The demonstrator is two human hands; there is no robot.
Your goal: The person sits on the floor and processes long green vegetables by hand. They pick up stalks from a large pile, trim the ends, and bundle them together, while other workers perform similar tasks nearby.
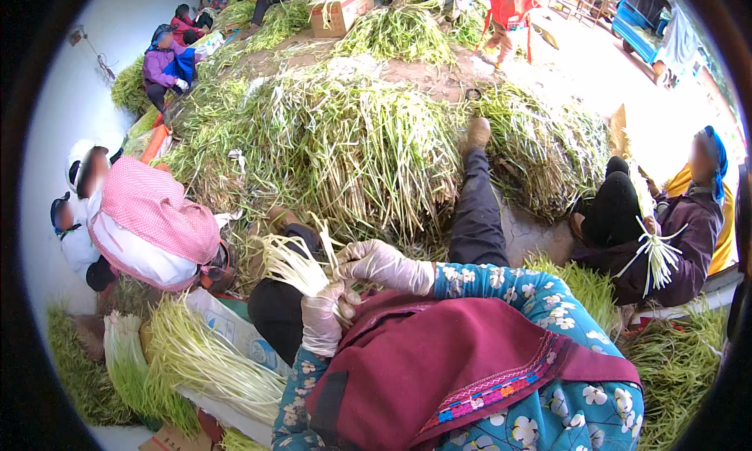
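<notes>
My gloved left hand (321, 322) grips a bundle of pale white-green stems (290, 259), whose loose ends fan up and to the left above my lap. My gloved right hand (368, 264) is closed at the bundle's right side, fingers pinched by a stalk. A maroon cloth (439, 349) with an embroidered border covers my lap. To my lower left, long pale stalks (215, 357) lie on white sacking (231, 326).
Heaps of green leafy stalks (352, 153) surround my outstretched legs (482, 208). Co-workers sit at left (153, 224) and right (677, 243), the right one holding white stems; others work behind, near a cardboard box (337, 12). A blue vehicle (642, 28) stands outside.
</notes>
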